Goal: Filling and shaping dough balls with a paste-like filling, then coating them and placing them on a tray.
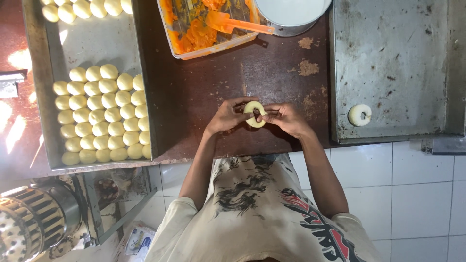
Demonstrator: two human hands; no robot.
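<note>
A: What is the person holding, and what does it look like?

B: It is a dough ring (255, 114), pale yellow, soft and smooth, with a hole in the middle. It is held between both hands, above the dark brown table (204, 87), near its front edge.

A: How are the hands placed?

B: The left hand (227, 116) and the right hand (287, 118) meet from the two sides, forearms angled inward. The fingers of both hands are pinched on the ring, thumbs close to the hole.

A: How many pieces are around?

B: One finished ring (359, 115) lies alone on the scratched metal tray (393, 58) at the right. On the left tray (92, 43) there are smooth round dough balls (103, 116): about thirty-five in the near group, in tight rows. A second group (87, 8) is at the top edge; it is cut off, so the count cannot be told.

A: Anything else?

B: One clear plastic tub (208, 46) with rough orange paste and one orange spatula (233, 23) in it. Beside it, one round metal bowl (291, 17) with something white.
</note>
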